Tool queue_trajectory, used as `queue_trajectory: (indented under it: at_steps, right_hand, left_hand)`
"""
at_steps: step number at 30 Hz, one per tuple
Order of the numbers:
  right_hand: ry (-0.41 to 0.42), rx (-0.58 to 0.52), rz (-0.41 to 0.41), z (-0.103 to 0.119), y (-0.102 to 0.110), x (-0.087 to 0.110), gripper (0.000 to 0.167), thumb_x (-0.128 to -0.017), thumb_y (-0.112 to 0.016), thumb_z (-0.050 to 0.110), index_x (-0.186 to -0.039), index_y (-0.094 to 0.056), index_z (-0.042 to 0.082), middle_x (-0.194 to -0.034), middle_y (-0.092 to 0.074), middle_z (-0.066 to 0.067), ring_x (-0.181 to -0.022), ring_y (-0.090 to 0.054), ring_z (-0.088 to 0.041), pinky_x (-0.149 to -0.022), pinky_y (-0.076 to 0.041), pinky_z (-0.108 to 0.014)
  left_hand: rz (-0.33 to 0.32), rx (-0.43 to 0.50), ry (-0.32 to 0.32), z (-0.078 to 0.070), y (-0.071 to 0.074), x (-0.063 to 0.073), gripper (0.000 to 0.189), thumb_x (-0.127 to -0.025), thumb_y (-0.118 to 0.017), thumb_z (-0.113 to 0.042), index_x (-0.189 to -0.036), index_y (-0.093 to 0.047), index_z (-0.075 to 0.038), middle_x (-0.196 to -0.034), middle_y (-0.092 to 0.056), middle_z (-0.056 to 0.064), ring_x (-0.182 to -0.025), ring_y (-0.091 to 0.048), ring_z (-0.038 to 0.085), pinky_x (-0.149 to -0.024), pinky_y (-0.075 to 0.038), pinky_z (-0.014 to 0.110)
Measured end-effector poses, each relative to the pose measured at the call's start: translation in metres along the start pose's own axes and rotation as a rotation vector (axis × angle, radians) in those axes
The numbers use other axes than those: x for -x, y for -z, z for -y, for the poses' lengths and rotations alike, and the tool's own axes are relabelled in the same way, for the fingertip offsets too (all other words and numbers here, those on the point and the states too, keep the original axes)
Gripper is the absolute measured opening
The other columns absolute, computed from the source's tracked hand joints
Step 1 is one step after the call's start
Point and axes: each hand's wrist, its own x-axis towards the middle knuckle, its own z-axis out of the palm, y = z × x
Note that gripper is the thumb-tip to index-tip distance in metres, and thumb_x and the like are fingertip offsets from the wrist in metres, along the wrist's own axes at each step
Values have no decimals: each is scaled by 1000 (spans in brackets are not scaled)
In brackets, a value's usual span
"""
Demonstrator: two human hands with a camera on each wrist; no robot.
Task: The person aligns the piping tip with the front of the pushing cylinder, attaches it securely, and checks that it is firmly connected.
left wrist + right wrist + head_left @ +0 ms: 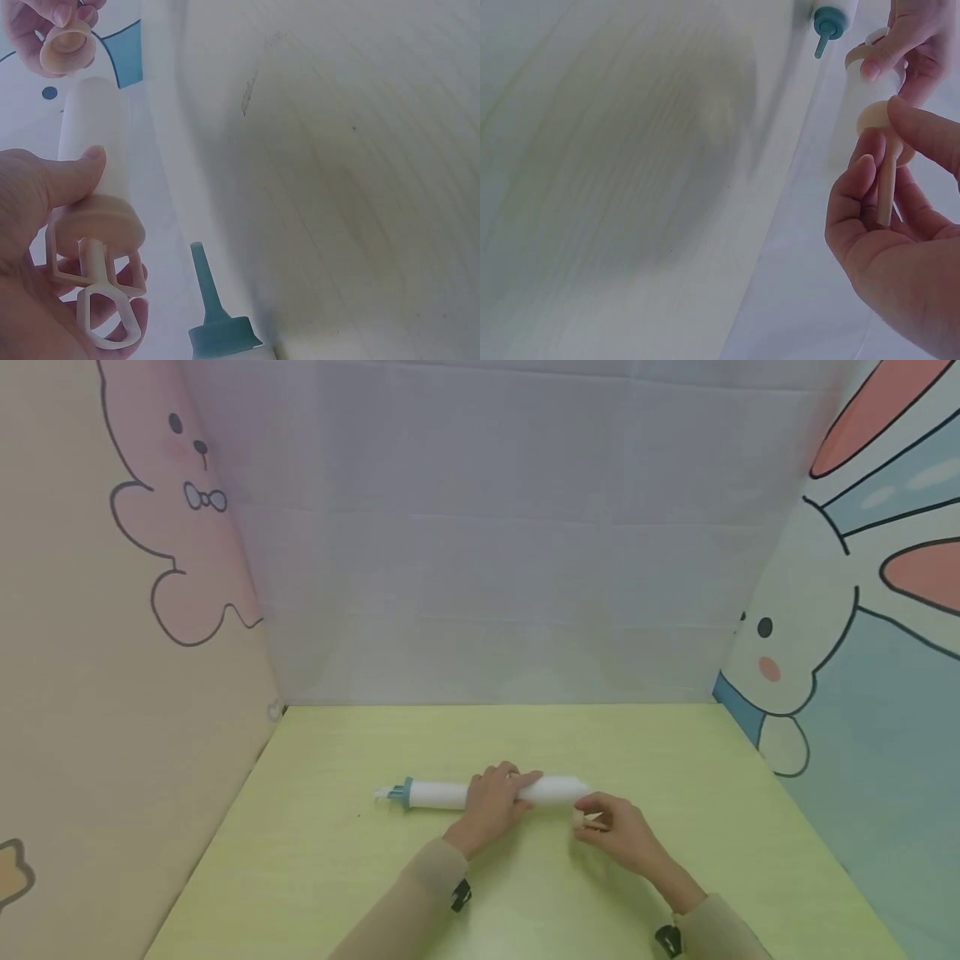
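Note:
My left hand (491, 802) grips a white piping syringe (555, 788) by its barrel, thumb across it. The cream collar (99, 225) and ring-ended plunger handle (109, 319) show in the left wrist view. Just beyond the barrel's far end, my right hand (626, 835) pinches a cream nozzle cap (886, 184) between thumb and fingers. Its wide hollow mouth faces the barrel, and a small space separates them in the left wrist view. A second syringe (438, 794) with teal fittings lies beside my left hand; its teal nozzle (214, 315) shows in the left wrist view.
The pale yellow-green tabletop (337, 877) stretches around both hands. A white cloth backdrop (495, 543) rises at its back edge. Cartoon-printed panels stand at the left and right, with a rabbit (795, 635) on the right one.

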Motion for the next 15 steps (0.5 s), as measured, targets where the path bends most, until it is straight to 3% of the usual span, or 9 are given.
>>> queue_trajectory:
  at_steps: [15]
  right_hand:
    - [24, 32, -2, 0, 1, -7, 33, -80, -77, 11, -108, -64, 0, -102, -65, -13, -81, -67, -18, -69, -52, -24]
  left_hand:
    - [29, 37, 26, 9, 23, 18, 49, -85, -71, -35, -133, -58, -31, -112, -59, 2, -95, -57, 20, -69, -43, 36]
